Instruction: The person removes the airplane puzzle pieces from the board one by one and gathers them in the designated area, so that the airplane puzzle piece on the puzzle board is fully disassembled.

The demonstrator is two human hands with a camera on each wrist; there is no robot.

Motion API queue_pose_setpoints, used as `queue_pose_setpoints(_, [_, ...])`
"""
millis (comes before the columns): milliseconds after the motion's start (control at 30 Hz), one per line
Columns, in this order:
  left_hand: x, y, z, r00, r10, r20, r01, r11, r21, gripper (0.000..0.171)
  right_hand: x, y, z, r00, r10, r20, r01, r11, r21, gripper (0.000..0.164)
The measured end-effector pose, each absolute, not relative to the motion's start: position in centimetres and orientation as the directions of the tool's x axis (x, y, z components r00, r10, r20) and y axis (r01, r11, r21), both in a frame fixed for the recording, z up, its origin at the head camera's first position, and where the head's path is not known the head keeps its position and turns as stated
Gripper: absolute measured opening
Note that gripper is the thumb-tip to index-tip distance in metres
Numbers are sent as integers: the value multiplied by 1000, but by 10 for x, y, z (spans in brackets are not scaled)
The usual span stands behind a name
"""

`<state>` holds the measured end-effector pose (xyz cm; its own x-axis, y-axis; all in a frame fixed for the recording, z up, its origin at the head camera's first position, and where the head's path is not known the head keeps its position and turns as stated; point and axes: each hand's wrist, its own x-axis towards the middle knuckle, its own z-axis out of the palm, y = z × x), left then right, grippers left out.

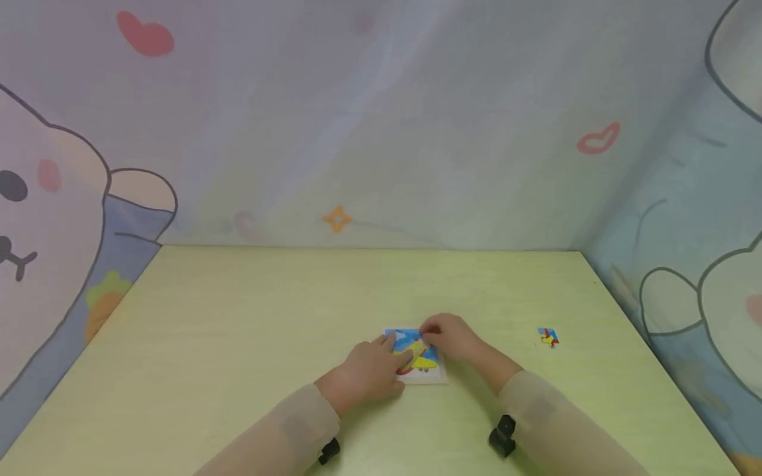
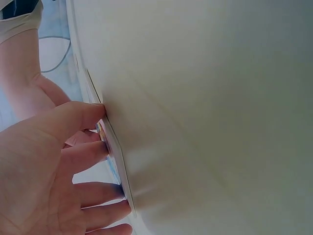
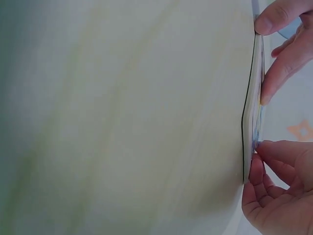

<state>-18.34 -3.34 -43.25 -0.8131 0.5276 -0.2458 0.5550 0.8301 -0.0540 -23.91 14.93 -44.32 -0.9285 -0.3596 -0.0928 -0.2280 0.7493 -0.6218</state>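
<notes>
A small jigsaw puzzle of a yellow plane on blue sky lies flat in a pale tray on the table. From its left side my left hand rests on it, fingers spread over the picture and thumb at the near edge. My right hand is at the far right corner, where thumb and forefinger pinch a puzzle piece that the fingertips mostly hide. Seen edge-on in the right wrist view, the tray has the pinching fingertips right at its picture side.
To the right of the puzzle lies a loose puzzle piece in blue, red and yellow. The pale green table ends at a printed cloth wall behind and at the sides. Black wrist cameras hang under both sleeves.
</notes>
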Motion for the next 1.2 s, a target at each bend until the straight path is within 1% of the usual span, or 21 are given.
queue_pose_setpoints(167, [-184,-33,-431,-813,525,-251,554,831,-55,54,-241,147,-438,-928,-352,-120,-205,755,-623,7])
queue_pose_setpoints(300, [-183,-34,-430,-816,521,-251,552,831,-67,54,-244,145,-437,-933,-327,-148,-154,738,-657,6])
queue_pose_setpoints(500, [-183,-34,-429,-813,522,-257,553,830,-67,54,-248,147,-439,-934,-326,-147,-115,663,-739,10])
queue_pose_setpoints(667, [-182,-33,-428,-812,527,-252,557,828,-63,53,-250,151,-443,-935,-305,-180,-32,579,-814,14])
queue_pose_setpoints(800, [-181,-32,-428,-814,522,-254,553,830,-67,53,-250,157,-446,-930,-314,-192,2,517,-856,17])
queue_pose_setpoints(1033, [-181,-30,-427,-812,517,-271,549,834,-56,54,-249,170,-449,-928,-314,-199,33,462,-886,17])
queue_pose_setpoints(1200, [-181,-31,-425,-815,507,-282,539,841,-46,55,-248,177,-445,-933,-302,-195,23,491,-871,17])
